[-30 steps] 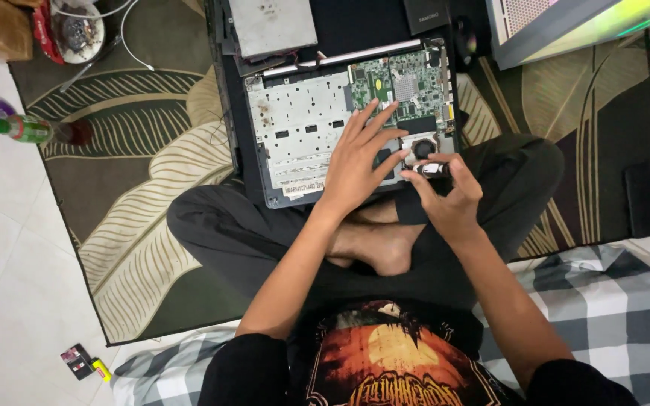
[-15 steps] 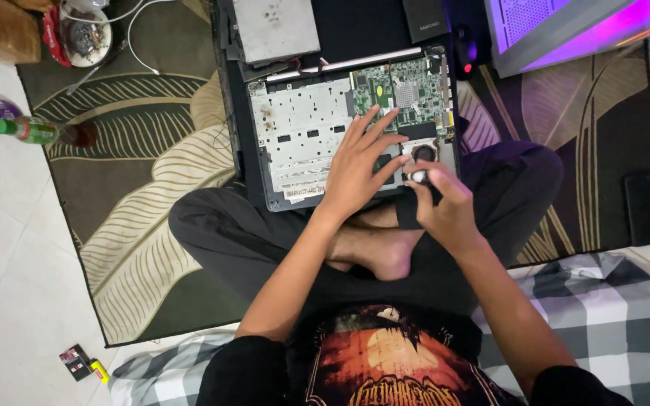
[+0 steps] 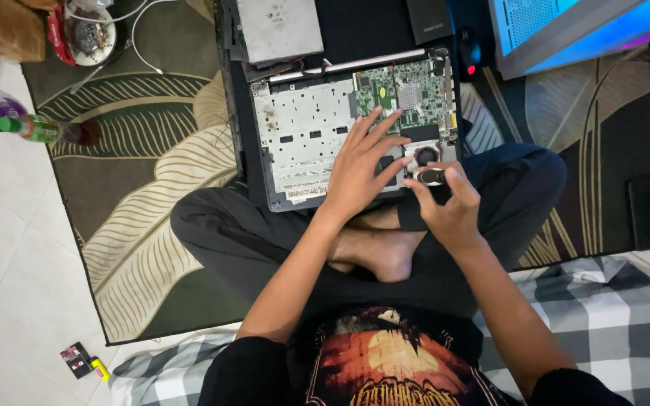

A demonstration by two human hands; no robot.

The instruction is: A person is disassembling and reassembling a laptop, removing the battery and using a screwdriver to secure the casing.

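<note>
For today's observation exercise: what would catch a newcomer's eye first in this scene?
First, the opened laptop in the top middle, its green circuit board bare, lying against the person's crossed legs. The left hand rests flat on it, while the right hand pinches a small dark tool by the round fan. A leaf-patterned rug spreads beneath.

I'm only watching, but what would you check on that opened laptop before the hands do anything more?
1. Laptop steady on the lap: ok, the left hand lies flat on it.
2. Grip on the tool: ok, the right hand pinches a small dark tool by the fan.
3. Tool tip seated: cannot tell, fingers hide it.
4. Circuit board uncovered: ok, only the left fingertips reach near it.
5. Removed cover out of the way: ok, it lies behind the laptop.
6. Loose screws: cannot tell, too small.
</note>
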